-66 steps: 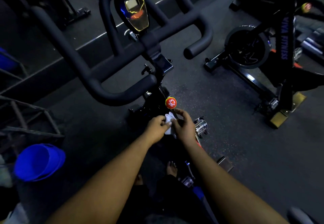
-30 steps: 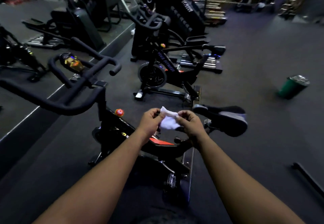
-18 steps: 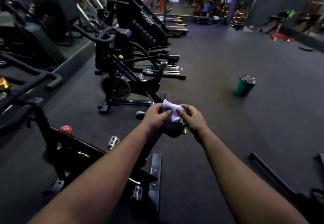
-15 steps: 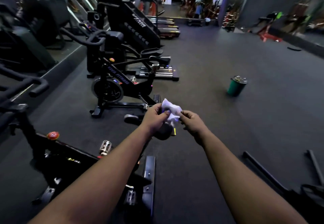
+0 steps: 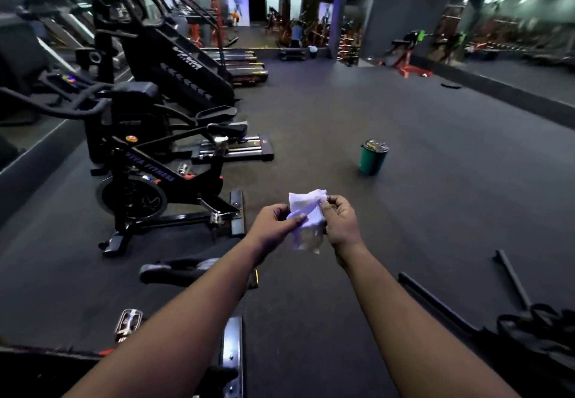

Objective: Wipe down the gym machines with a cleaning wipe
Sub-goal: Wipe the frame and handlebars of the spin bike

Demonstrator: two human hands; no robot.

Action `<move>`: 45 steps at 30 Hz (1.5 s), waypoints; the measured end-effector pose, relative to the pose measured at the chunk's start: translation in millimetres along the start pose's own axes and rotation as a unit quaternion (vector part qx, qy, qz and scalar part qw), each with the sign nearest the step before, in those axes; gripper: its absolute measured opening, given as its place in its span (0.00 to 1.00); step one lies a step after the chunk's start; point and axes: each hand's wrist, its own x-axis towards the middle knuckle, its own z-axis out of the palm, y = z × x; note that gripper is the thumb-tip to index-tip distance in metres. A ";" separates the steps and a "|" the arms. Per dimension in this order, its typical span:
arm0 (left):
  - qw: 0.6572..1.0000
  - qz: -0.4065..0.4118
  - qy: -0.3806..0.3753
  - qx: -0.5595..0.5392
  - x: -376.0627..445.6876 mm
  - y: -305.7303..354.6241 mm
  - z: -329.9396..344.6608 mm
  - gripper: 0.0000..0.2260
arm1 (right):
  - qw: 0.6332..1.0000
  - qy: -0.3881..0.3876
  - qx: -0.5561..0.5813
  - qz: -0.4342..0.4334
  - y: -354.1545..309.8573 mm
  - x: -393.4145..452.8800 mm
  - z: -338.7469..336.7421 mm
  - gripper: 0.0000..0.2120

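A white cleaning wipe (image 5: 306, 215) hangs in the air in front of me, held between both hands. My left hand (image 5: 273, 224) pinches its left edge with thumb and fingers. My right hand (image 5: 339, 223) pinches its upper right corner. A black spin bike (image 5: 155, 176) stands to the left on the floor. The saddle (image 5: 179, 270) of the nearer bike shows just under my left forearm, with its pedal (image 5: 127, 323) and rear base bar (image 5: 231, 354) at the bottom.
A green bin (image 5: 372, 161) stands on the dark floor ahead to the right. Stair climbers and treadmills (image 5: 177, 64) line the left side. Black bars (image 5: 510, 276) and straps lie at the lower right. Benches and racks stand far back.
My view has swung up and right, from the bike's handlebar and red knob to the open gym floor. Both hands kept the wipe and spread it out a little.
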 end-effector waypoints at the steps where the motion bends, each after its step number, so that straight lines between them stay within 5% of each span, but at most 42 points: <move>1: 1.000 0.000 -0.001 -0.009 11.9 -1.6 3.4 0.13 | 1.000 0.023 0.000 -0.004 -0.5 9.6 -2.6 0.04; 7: 0.997 -0.016 -0.027 -0.069 84.3 4.3 36.4 0.10 | 0.996 -0.011 -0.068 0.061 -2.1 70.0 -37.6 0.19; 11: 0.997 -0.007 -0.027 -0.067 126.8 2.7 59.7 0.12 | 0.994 -0.027 -0.095 0.051 2.9 95.8 -65.5 0.09; 21: 0.998 -0.024 -0.003 -0.062 246.9 3.4 146.7 0.13 | 0.996 0.010 -0.087 0.019 5.6 226.9 -151.3 0.07; 26: 0.999 -0.005 0.047 -0.001 312.5 1.2 172.2 0.08 | 0.997 -0.012 -0.074 0.017 -1.7 294.9 -182.7 0.10; 31: 0.997 0.033 0.065 0.038 363.2 3.6 189.8 0.14 | 0.998 -0.035 -0.045 0.025 -1.5 359.6 -193.8 0.19; 35: 0.996 0.049 -0.002 0.075 411.5 -3.2 191.7 0.11 | 0.998 -0.031 -0.028 0.053 3.2 413.7 -185.5 0.20; 40: 0.994 0.052 0.024 0.089 500.3 -23.2 163.1 0.02 | 0.999 0.007 -0.031 0.024 11.2 492.9 -162.3 0.21; 45: 0.992 -0.067 0.080 -0.074 587.9 -34.2 114.8 0.04 | 0.998 0.048 -0.039 0.020 26.3 578.6 -145.6 0.20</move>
